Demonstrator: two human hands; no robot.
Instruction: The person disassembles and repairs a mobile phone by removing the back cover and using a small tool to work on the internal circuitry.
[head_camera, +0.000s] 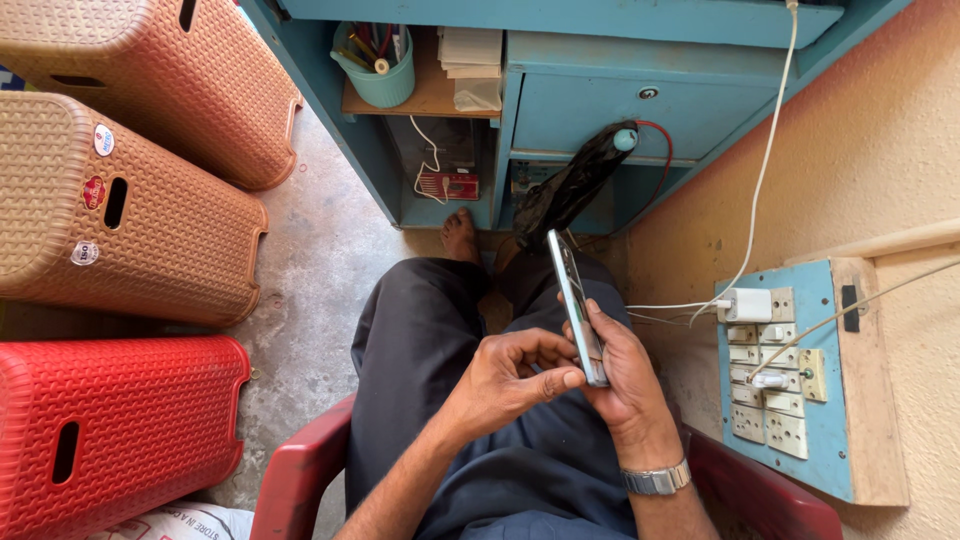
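Note:
A slim smartphone (573, 295) stands on edge over my lap, its back toward the wall. My right hand (622, 372) holds it from behind and below, fingers wrapped on its lower half; a metal watch sits on that wrist. My left hand (513, 372) is curled beside it, with fingertips touching the phone's lower edge. I sit in a red plastic chair (300, 472) wearing dark trousers, one bare foot (459, 236) on the concrete floor.
Stacked plastic stools, two tan (130, 200) and one red (110, 430), lie at the left. A blue desk (600, 100) stands ahead with a green pen cup (378, 72) and a black bag (570, 185). A switchboard (790, 370) with a white charger (748, 304) hangs at the right.

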